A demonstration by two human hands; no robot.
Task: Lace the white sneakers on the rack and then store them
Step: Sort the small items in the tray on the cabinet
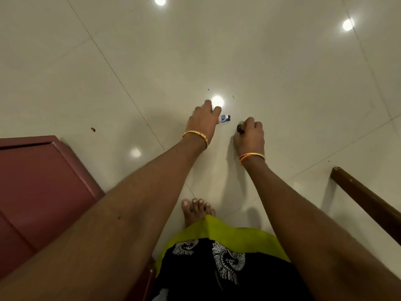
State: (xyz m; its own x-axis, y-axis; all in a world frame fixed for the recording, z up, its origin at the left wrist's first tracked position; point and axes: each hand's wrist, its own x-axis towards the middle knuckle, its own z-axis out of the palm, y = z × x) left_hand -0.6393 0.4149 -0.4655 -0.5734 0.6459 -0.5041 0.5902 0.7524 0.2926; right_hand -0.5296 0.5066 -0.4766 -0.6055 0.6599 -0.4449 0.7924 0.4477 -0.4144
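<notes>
No white sneakers or rack show in the head view. Both my arms reach down to the glossy tiled floor [282, 72]. My left hand [202, 120] touches a small blue and white figurine [225, 118] that lies on the floor by its fingertips; whether the fingers pinch it is unclear. My right hand [249, 135] has its fingers curled round a small dark object [240, 128] at floor level. Each wrist wears a gold bangle.
A maroon panelled piece of furniture [39, 192] stands at the lower left. A dark wooden pole [366, 200] slants in from the right. My bare foot [196, 211] and black and green garment are below. Small brown specks [93, 129] dot the floor.
</notes>
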